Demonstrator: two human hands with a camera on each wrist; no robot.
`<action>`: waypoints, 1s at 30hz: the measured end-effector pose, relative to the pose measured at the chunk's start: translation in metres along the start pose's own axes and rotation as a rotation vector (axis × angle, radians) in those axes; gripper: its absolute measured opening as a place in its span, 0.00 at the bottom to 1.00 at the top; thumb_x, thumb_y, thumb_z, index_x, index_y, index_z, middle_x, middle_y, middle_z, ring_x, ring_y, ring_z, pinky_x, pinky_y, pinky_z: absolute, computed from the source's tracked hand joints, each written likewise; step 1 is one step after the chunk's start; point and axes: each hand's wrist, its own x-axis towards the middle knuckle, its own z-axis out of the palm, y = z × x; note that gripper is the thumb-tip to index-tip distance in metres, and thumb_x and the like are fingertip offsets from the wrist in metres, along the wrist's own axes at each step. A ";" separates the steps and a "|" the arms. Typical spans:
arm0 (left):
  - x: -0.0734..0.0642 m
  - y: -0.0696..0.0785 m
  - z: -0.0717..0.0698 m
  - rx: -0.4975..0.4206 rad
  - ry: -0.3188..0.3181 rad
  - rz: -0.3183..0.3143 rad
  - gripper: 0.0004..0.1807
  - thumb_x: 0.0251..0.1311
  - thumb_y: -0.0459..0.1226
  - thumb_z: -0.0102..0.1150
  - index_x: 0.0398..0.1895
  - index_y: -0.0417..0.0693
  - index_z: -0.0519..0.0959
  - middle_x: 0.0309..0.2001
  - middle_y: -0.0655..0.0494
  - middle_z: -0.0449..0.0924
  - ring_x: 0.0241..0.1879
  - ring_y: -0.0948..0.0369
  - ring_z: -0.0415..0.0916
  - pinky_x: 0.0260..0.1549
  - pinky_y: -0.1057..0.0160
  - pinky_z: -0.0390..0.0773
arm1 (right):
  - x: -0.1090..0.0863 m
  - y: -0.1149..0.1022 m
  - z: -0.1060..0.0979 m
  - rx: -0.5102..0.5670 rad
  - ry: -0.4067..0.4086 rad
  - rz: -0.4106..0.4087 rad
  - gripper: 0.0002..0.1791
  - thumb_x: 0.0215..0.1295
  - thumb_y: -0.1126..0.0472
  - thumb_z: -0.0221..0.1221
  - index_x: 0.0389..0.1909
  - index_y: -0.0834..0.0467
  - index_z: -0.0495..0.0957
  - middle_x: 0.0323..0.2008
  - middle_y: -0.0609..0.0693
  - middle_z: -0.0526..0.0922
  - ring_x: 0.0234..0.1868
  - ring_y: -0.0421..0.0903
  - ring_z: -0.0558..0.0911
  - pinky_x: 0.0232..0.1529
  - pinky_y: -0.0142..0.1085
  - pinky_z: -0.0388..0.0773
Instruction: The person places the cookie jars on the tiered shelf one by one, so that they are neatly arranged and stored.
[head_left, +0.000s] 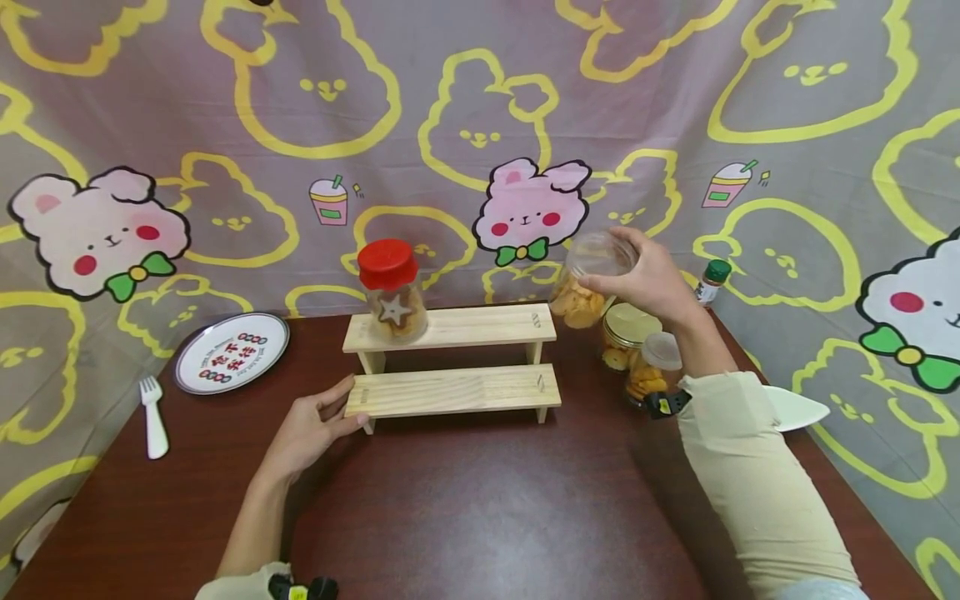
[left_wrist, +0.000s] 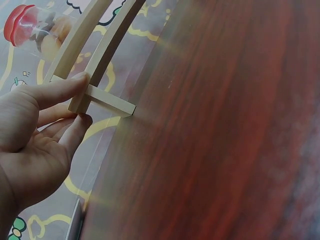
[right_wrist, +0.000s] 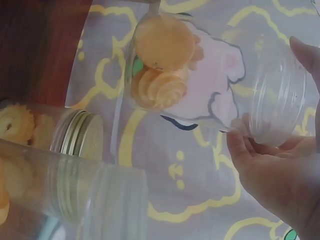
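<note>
My left hand (head_left: 307, 429) grips the left end of the lower step of a two-step wooden rack (head_left: 457, 390). In the left wrist view, thumb and fingers pinch that end board (left_wrist: 82, 95). On the upper step, toward the left, stands a clear jar with a red lid (head_left: 389, 287) and a star on its side. My right hand (head_left: 652, 279) holds a clear cookie jar (head_left: 581, 292) by its top end, slightly tilted, beside the rack's upper right end. Several golden cookies (right_wrist: 162, 62) lie at that jar's bottom.
Behind the right forearm stand a gold-lidded cookie jar (head_left: 632, 327), a clear-lidded cookie jar (head_left: 654, 367) and a green-capped bottle (head_left: 712, 282). A white pointed dish (head_left: 798, 410) shows past the sleeve. At left lie a plate (head_left: 232, 353) and a white-handled fork (head_left: 154, 421). A patterned cloth hangs behind.
</note>
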 end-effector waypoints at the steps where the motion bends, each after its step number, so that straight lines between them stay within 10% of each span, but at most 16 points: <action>1: 0.000 0.000 0.000 -0.002 -0.001 0.002 0.41 0.61 0.32 0.71 0.73 0.29 0.61 0.75 0.39 0.59 0.70 0.49 0.61 0.55 0.76 0.72 | 0.000 -0.001 0.000 0.011 0.006 0.002 0.55 0.54 0.50 0.76 0.79 0.59 0.56 0.70 0.62 0.66 0.62 0.57 0.70 0.57 0.48 0.73; 18: -0.002 0.001 0.002 -0.037 -0.006 0.009 0.40 0.62 0.31 0.70 0.73 0.28 0.60 0.75 0.37 0.58 0.71 0.48 0.59 0.58 0.72 0.71 | -0.002 -0.002 0.005 0.245 -0.054 -0.012 0.55 0.57 0.59 0.74 0.80 0.60 0.51 0.79 0.56 0.53 0.78 0.48 0.55 0.76 0.39 0.56; 30: 0.000 0.001 0.001 -0.011 -0.007 0.020 0.40 0.61 0.32 0.70 0.73 0.28 0.61 0.74 0.38 0.59 0.72 0.47 0.58 0.59 0.69 0.71 | 0.002 0.002 0.021 0.267 0.031 -0.047 0.51 0.56 0.58 0.74 0.77 0.62 0.58 0.71 0.58 0.67 0.67 0.53 0.70 0.67 0.43 0.72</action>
